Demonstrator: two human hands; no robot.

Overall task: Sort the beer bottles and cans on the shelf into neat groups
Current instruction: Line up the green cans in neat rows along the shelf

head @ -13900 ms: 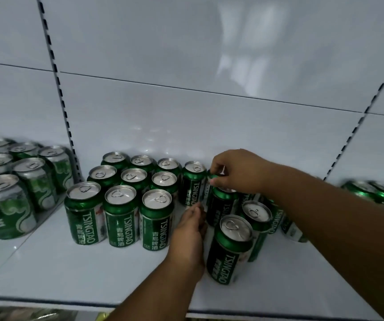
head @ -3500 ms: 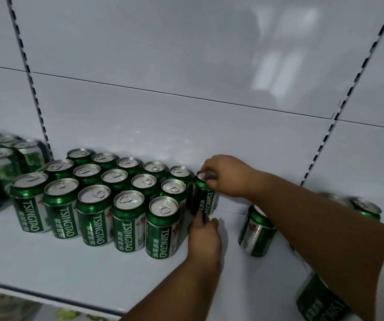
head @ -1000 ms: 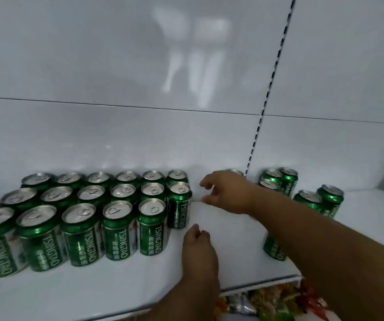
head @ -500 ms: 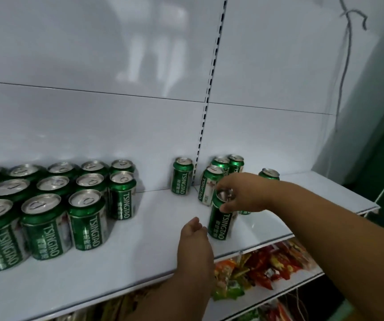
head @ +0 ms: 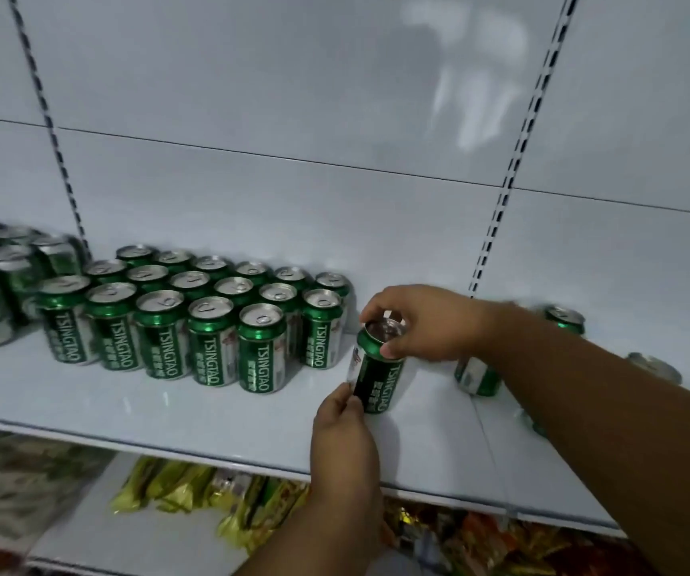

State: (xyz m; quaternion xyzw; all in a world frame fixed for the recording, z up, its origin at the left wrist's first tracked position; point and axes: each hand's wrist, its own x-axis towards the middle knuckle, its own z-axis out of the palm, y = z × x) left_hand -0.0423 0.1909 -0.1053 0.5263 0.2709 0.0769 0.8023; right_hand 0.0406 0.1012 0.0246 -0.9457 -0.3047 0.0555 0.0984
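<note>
- Left hand [head: 345, 434] sat just below and in front of the green aluminium Tsingtao beer can [head: 378, 367], fingertips touching its lower left side. Looked more like steadying than gripping, fingers only lightly curled against the wall, so I'd call it basically open.
- Going from the left: a tidy block of green beer cans [head: 193, 313] stood on the white metal shelf [head: 168, 413], three rows deep, labels facing out. The front row ended one can short of the two rows behind, so there was a gap at its right end.
- That held can stood upright, long axis vertical, just right of the gap and near it, not touching the block.
- Right hand [head: 426, 322] came in from the right and pinched the can's rim from above, thumb on the near edge, fingers over the far side.
- Further right, a loose green can [head: 478, 378] stood partly hidden behind the right forearm, more strays past it.
- My guess: a short slide left and a bit back finishes it, with the right hand steering.
</note>
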